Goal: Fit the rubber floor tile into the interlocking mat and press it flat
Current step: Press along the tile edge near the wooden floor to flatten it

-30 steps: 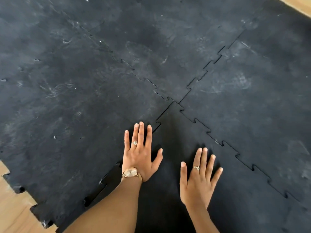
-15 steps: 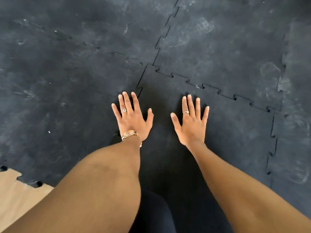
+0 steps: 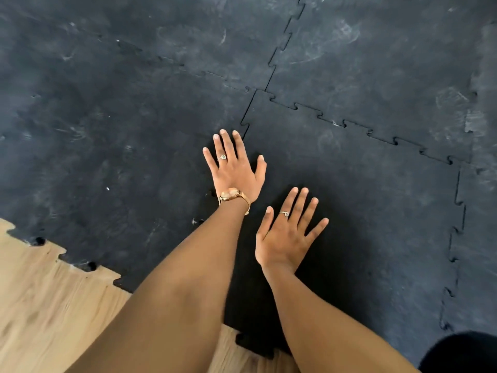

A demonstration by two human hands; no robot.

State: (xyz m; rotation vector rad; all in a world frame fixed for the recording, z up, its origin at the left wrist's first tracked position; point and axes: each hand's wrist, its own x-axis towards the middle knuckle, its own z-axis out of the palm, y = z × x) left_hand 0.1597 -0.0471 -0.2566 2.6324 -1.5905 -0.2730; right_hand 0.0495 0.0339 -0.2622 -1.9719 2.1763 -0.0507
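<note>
change: right hand point(image 3: 286, 235) slid back toward 6 o'clock, left hand point(image 3: 234, 168) stayed on the 9 o'clock seam | both spread flat | tile point(image 3: 363, 216) sits slotted in mat point(image 3: 113, 125), near edge probably next

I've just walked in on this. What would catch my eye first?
Two bare hands pressed flat, fingers spread, on a darker black tile: the left hand lies on its left seam, the right hand nearer its middle. Around it spreads scuffed grey interlocking mat, with pale wooden floor at lower left.
</note>
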